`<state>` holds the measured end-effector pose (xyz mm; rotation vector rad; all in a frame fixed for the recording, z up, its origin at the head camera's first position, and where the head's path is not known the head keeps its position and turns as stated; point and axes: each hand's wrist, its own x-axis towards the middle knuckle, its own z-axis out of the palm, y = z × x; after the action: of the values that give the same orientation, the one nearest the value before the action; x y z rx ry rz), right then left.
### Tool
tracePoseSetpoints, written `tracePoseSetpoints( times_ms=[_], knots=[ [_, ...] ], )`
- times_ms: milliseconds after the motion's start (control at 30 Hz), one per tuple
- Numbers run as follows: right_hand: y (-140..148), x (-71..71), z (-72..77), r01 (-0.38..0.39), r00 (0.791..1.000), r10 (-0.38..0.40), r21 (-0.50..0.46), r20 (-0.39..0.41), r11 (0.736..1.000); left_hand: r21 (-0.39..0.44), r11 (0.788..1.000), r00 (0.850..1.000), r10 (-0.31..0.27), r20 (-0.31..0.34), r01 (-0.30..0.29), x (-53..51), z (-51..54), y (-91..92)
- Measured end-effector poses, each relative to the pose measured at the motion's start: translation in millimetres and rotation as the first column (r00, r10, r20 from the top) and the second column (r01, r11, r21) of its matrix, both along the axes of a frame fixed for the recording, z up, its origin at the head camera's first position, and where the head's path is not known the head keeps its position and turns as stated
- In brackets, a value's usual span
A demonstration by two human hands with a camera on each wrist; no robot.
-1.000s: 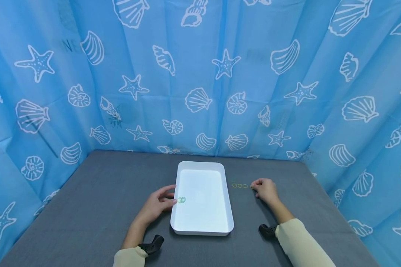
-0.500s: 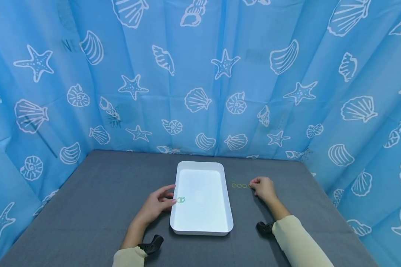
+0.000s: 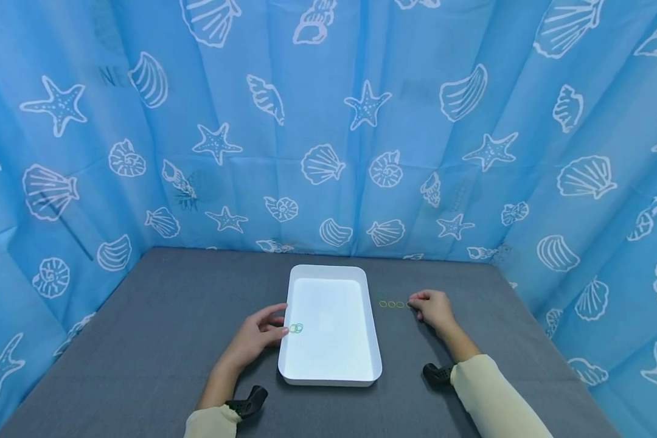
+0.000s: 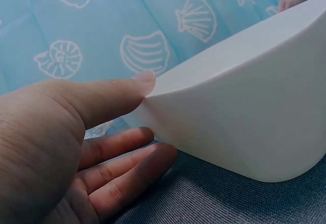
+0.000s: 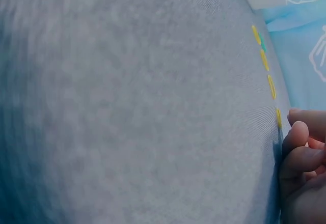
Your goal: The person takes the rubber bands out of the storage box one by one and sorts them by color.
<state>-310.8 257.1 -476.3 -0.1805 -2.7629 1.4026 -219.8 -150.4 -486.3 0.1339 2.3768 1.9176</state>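
My left hand (image 3: 257,333), fingers spread, touches the tray (image 3: 331,359) at nine o'clock. Past three, the right wrist view shows four rings (image 5: 271,86); from the head, my right hand (image 3: 434,310) partly hides one, whether pinched I cannot tell.

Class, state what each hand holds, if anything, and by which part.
Left hand: the white tray, by its left rim. Right hand: cannot be told; its fingertips are close beside a yellow ring.

Bare left hand (image 3: 253,336), cream left sleeve (image 3: 212,423), curved black left wrist device (image 3: 249,403), bare right hand (image 3: 435,309), cream right sleeve (image 3: 495,398), black right wrist device (image 3: 437,374)
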Motion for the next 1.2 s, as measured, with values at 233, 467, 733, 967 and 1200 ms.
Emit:
tracePoseSetpoints(
  times_ms=[233,467,733,967,1200],
  knots=[
    [-6.1,5.2,7.6,0.058,0.998,-0.055,-0.144,0.019,0.988,-0.001,1.000,1.000,0.003,0.000,-0.003,-1.0,-2.3,0.4],
    [-23.6,8.0,22.9,0.120,0.992,-0.105,-0.247,0.075,0.961,-0.034,0.999,0.999,0.036,0.000,-0.036,2.4,3.1,4.8],
    [-49.5,0.4,43.7,0.064,0.994,-0.031,-0.322,0.107,0.945,0.000,1.000,1.000,0.007,-0.012,-0.007,13.9,23.0,7.8],
    [-77.7,-4.8,53.4,-0.005,0.996,0.032,-0.329,0.078,0.944,0.007,1.000,1.000,-0.001,-0.012,0.001,16.0,25.6,7.7],
    [-111.9,-13.0,60.2,-0.050,0.995,0.073,-0.299,0.068,0.953,0.002,1.000,1.000,0.003,-0.011,-0.003,16.8,27.9,8.0]
  ],
)
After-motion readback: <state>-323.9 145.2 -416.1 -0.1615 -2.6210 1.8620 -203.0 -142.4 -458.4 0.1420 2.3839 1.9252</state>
